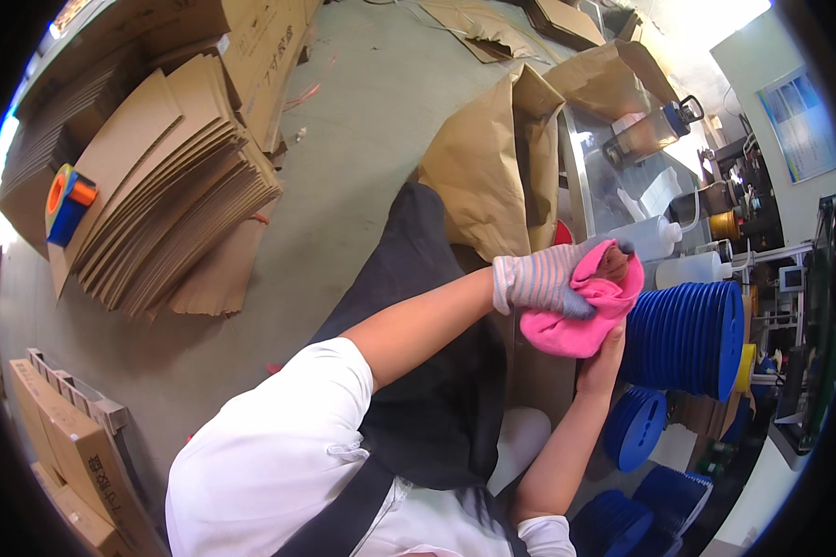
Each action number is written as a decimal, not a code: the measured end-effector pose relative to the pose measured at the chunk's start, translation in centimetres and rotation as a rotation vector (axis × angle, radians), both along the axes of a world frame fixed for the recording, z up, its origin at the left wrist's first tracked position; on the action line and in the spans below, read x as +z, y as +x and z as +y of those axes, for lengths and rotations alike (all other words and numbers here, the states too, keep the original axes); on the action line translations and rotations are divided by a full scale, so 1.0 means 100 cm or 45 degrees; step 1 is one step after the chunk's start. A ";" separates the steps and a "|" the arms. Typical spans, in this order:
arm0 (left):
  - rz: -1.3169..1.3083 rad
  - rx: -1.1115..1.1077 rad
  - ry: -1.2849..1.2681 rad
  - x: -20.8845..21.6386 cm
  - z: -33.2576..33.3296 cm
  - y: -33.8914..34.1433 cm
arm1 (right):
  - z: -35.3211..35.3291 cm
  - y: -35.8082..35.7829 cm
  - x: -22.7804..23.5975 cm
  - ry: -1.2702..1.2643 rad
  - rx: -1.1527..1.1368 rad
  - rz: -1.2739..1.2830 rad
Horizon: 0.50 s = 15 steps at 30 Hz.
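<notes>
A bright pink cloth is bunched up between my two hands, above the edge of the metal workbench. My left hand, in a grey-and-pink striped glove with grey fingertips, is closed over its upper side. From below, my bare right hand grips the cloth, its fingers partly hidden behind the folds. A brown patch shows in the cloth's opening near the gloved fingertips; I cannot tell what it is. Just right of my hands are a translucent white bottle and a large ribbed blue spool.
Tall brown paper sacks stand against the metal workbench, which holds a drinking bottle. More blue spools sit at lower right. Left are stacked cardboard sheets with a tape dispenser, and cardboard boxes.
</notes>
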<state>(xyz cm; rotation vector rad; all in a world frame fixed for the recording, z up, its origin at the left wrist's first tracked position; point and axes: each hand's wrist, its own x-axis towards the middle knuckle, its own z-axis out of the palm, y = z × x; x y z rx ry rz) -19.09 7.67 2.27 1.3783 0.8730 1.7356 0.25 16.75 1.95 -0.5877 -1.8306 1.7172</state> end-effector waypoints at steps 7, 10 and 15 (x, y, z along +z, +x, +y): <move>0.079 0.268 -0.107 0.008 -0.077 0.032 | -0.050 0.004 0.007 -0.208 0.297 -0.167; -0.257 0.264 -0.177 -0.003 -0.115 0.036 | -0.084 -0.013 0.002 -0.331 0.365 0.046; -0.883 0.353 -0.300 -0.012 -0.155 0.070 | -0.125 -0.005 -0.019 -0.688 0.371 0.047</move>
